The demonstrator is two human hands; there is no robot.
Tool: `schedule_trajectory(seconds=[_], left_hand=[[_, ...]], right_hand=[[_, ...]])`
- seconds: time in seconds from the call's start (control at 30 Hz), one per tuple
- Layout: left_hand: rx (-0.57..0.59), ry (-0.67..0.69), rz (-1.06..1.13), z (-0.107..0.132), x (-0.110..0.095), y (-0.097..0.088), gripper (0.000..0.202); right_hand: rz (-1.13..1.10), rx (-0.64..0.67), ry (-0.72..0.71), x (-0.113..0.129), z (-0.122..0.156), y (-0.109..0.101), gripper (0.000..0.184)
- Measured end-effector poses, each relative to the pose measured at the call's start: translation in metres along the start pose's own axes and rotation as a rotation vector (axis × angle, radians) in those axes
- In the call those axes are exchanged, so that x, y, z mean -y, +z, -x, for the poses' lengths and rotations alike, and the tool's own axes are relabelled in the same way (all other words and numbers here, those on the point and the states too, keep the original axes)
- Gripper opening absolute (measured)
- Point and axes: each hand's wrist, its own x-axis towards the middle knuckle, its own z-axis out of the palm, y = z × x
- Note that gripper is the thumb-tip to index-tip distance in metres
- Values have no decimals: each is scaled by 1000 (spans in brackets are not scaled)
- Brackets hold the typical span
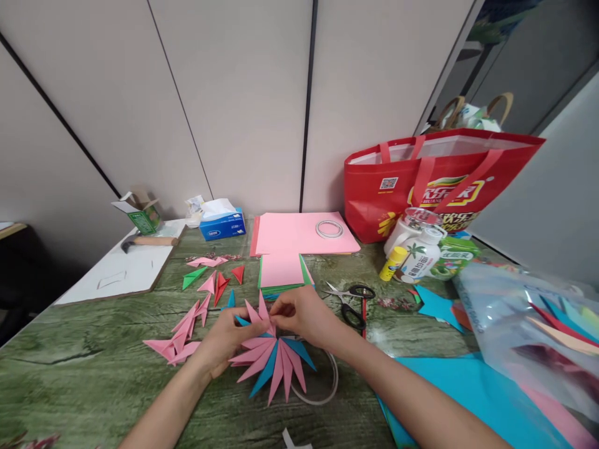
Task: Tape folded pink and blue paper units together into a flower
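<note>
A round paper star of folded pink and blue points (266, 362) is held just above the table between both hands. My left hand (229, 333) pinches its upper left part, thumb on top. At the top, my right hand (299, 315) grips a pink point with thumb and fingertips pressed together. Partly behind the star, a roll of white tape (334, 383) lies on the table. Left of my left hand lie folded pink paper pieces (180, 337). Farther up are red folded pieces (221, 287) and a green one (194, 277).
Behind the hands stand a stack of coloured squares (281, 269) and pink sheets (290, 231). To the right lie scissors (349, 293), a glue stick (393, 263), blue paper (430, 380) and a plastic bag (496, 312). A red bag (374, 181), tissue box (222, 224) and hammer (147, 241) stand farther back.
</note>
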Motion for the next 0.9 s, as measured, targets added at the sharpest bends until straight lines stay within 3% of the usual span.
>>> schedule_trajectory(seconds=[0.2, 0.4, 0.57, 0.67, 0.8, 0.9], left_hand=[[-8, 6, -17, 0, 3, 1, 33], [14, -8, 21, -1, 4, -1, 31], [10, -24, 55, 0, 3, -1, 33], [40, -40, 95, 0, 4, -2, 33], [47, -71, 114, 0, 3, -3, 34], [48, -86, 97, 0, 1, -3, 34]], right_hand=[[48, 46, 17, 4, 0, -2, 8], [450, 91, -222, 11, 4, -1, 22], [707, 92, -317, 8, 6, 3, 15], [631, 138, -346, 6, 5, -2, 16], [390, 166, -265, 10, 3, -10, 22], [382, 187, -249, 13, 4, -11, 24]])
